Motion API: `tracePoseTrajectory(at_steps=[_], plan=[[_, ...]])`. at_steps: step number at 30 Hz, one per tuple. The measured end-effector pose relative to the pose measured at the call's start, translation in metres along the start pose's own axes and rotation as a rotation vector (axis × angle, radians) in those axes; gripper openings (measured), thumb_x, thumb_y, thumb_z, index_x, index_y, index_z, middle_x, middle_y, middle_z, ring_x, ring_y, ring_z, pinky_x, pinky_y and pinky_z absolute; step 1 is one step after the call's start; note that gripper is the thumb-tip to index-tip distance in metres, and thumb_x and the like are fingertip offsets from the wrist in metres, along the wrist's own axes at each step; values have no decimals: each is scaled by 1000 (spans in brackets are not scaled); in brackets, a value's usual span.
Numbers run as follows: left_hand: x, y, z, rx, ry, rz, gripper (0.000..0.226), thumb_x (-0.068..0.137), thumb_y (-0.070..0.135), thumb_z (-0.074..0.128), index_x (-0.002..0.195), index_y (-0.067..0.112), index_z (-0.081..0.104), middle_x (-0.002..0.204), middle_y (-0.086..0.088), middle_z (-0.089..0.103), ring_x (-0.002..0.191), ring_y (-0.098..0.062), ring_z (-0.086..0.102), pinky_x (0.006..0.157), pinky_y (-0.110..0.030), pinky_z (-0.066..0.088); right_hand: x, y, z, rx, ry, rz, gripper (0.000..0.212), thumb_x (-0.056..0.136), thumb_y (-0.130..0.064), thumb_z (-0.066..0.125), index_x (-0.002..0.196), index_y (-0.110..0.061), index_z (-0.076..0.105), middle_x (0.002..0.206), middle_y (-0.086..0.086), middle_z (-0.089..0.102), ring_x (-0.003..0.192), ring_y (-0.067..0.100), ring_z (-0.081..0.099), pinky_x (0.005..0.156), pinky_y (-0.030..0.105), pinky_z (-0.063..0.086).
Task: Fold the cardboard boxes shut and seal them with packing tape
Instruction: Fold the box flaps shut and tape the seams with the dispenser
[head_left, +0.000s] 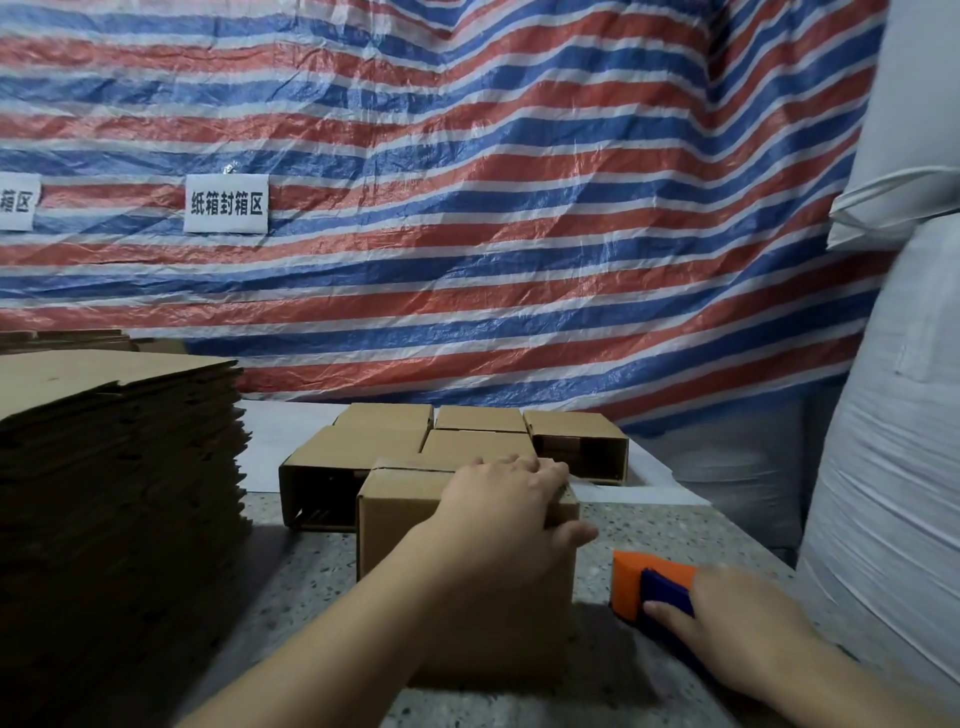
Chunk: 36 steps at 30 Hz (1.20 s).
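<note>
A small brown cardboard box (405, 525) stands on the speckled table (311, 582) in front of me. My left hand (506, 512) lies over its top, fingers curled over the far right edge and thumb down the right side, gripping it. To the right of the box an orange and blue tape dispenser (649, 587) sits on the table. My right hand (737, 623) holds it from the near side, fingers wrapped on the blue part. No tape strip is visible on the box.
Several small boxes (478, 431) sit in rows behind, some with open ends. A tall stack of flat cardboard blanks (114, 467) fills the left. White sacks (893, 415) stand at the right. A striped tarp (467, 208) hangs behind.
</note>
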<state>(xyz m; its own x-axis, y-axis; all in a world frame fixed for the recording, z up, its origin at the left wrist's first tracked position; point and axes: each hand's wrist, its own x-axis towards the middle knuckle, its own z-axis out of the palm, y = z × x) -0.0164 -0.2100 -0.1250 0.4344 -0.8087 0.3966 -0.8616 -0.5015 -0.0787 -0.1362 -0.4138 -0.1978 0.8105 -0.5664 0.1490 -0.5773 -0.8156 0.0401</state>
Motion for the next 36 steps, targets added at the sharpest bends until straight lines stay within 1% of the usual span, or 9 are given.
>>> tracePoseTrajectory(at_steps=[6,9,12,14,18,22,27,33,36], plan=[[0,-1,-1,-6,-14,2,63,93,70,37,141,31,40,135,3,53,121,-20,51,101,-43,42,-12,-13,-20,-84,132,84,76,91,-80,17,88,-24,68,101,-2,72,94,18,67,75,33,48],[0,0,-1,-19,-20,-4,63,92,70,39,142,31,40,135,2,53,121,-20,50,103,-44,42,-1,-26,-49,296,288,66,76,95,-73,15,80,-18,65,78,-1,68,73,16,65,64,33,50],[0,1,-1,-6,2,6,58,94,66,41,140,30,41,133,2,54,119,-19,51,101,-42,42,7,-51,-71,1124,-133,205,76,98,-71,29,97,-6,69,88,10,73,74,21,70,59,31,51],[0,0,-1,9,20,15,54,96,61,42,139,29,42,132,2,55,120,-19,51,100,-41,43,9,-65,-72,1343,-362,222,77,96,-73,34,109,-3,65,96,13,71,85,25,68,62,32,48],[1,0,1,17,33,15,54,95,63,41,138,29,42,126,1,56,117,-20,52,97,-41,43,19,-82,-62,1586,-299,234,42,100,-50,53,87,-11,66,59,2,59,60,16,52,53,27,40],[2,-1,3,19,42,8,54,94,65,40,133,28,44,123,0,57,115,-21,54,97,-42,43,26,-89,-53,1636,-139,268,24,101,-30,58,87,-13,66,66,4,55,63,19,50,59,31,40],[3,-2,5,38,54,-1,62,93,67,38,135,21,44,131,-2,56,122,-22,52,101,-43,44,18,-103,-41,1722,-167,323,31,99,-33,58,107,-7,73,108,23,74,103,35,67,80,39,48],[3,-2,5,35,61,14,71,87,67,49,139,19,43,136,-3,54,125,-23,51,105,-42,41,12,-108,-41,1807,-256,354,41,99,-42,59,98,-6,76,89,16,76,102,35,69,72,36,52],[2,-1,4,36,42,4,76,83,68,52,140,19,42,138,-3,53,125,-23,50,106,-41,40,9,-109,-37,1798,-275,362,46,100,-39,56,75,-7,78,71,13,74,85,30,68,63,35,51]])
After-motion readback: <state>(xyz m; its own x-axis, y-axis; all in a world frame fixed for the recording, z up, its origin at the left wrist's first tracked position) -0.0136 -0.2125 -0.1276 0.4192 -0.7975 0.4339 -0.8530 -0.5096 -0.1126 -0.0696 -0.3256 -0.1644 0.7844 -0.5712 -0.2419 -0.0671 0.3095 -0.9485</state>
